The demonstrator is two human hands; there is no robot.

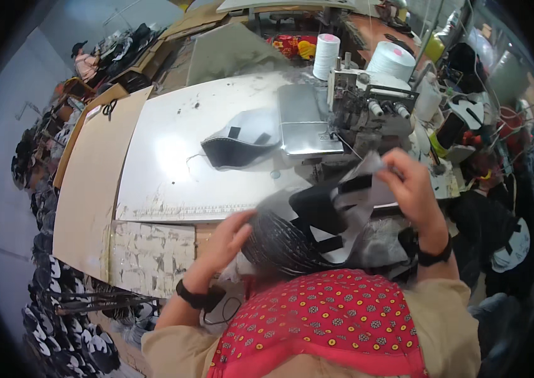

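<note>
On my lap lies a thick stack of dark-and-grey cut fabric pieces, their layered edges fanned and curved, with black patches on top. My right hand pinches the corner of a light grey fabric piece and lifts it at the stack's right side. My left hand rests at the stack's left edge, its fingers stretched out and slightly blurred. A sewn grey piece with a dark band lies on the white table, left of the metal plate of the sewing machine.
White thread cones stand behind the machine. A ruler strip runs along the table's front edge. Scissors lie on the brown board at left. Heaps of cut pieces lie lower left. Another person sits far left.
</note>
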